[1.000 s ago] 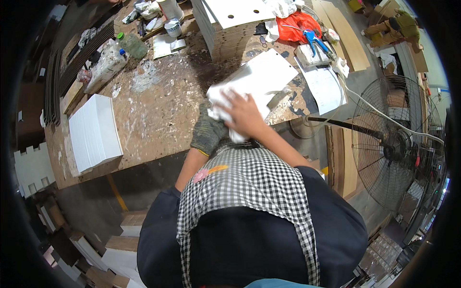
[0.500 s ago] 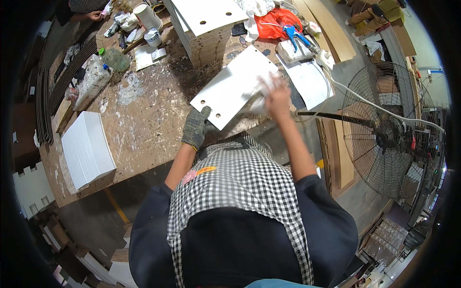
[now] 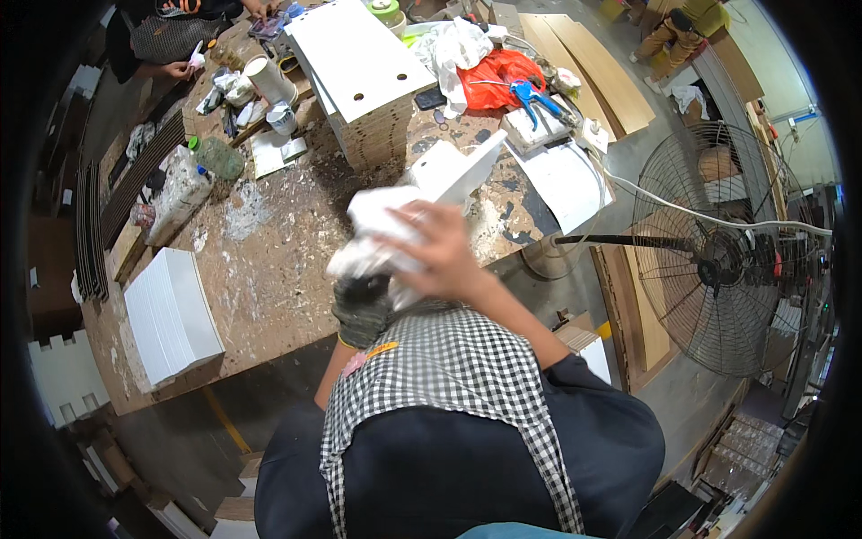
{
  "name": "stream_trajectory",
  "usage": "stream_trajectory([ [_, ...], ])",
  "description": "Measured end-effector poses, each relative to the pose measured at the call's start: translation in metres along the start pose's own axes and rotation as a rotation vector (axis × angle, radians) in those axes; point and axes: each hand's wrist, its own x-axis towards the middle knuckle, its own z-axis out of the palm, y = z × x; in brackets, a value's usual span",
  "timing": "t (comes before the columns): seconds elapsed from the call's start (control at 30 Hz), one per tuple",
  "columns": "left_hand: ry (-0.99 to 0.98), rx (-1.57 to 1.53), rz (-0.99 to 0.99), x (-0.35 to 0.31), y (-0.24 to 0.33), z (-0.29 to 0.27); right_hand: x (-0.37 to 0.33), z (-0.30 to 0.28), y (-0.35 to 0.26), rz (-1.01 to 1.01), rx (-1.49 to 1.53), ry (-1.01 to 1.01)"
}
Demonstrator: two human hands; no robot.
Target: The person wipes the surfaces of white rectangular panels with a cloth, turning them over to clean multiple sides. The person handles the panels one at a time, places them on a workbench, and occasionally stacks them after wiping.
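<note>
A white panel [image 3: 473, 171] with drilled holes is tilted up over the near edge of the workbench, its narrow edge showing. My left hand [image 3: 361, 314], in a dark grey knitted glove, grips its near end; its fingers are partly hidden. My bare right hand [image 3: 440, 251] is closed on a crumpled white cloth [image 3: 382, 214] and presses it over the near end of the panel. Both cloth and hand are blurred by motion. Just beyond stands a tall stack of similar white panels [image 3: 355, 58], with holes in the top one.
White boards [image 3: 175, 314] lie stacked at the bench's left. Bottles, cups and a dirty white jug [image 3: 180, 193] stand behind them. A red plastic bag [image 3: 498, 79], a blue trigger tool [image 3: 532, 99] and a white sheet [image 3: 564, 184] lie right. A large caged fan [image 3: 714, 260] stands beyond; a person's hand [image 3: 180, 70] shows far left.
My right hand has swept the cloth left and nearer, to the panel's near end. The panel has tipped from lying face up to standing more on edge, and my left hand has come nearer my body.
</note>
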Motion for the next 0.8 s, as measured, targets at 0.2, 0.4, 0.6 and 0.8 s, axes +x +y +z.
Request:
stream_trajectory([
  [0.2,0.045,0.121,-0.014,-0.010,-0.021,0.003,-0.021,0.022,0.136,0.361,-0.290,0.098],
  [0.4,0.045,-0.389,-0.336,0.007,-0.023,-0.012,-0.124,-0.073,0.280,1.180,0.222,0.552],
  [0.6,0.039,-1.089,-0.932,0.003,-0.031,-0.001,-0.078,-0.114,0.191,0.903,0.607,0.924],
  [0.8,-0.008,-1.082,-0.890,0.007,-0.018,0.000,-0.013,-0.026,0.037,0.076,0.173,0.102],
])
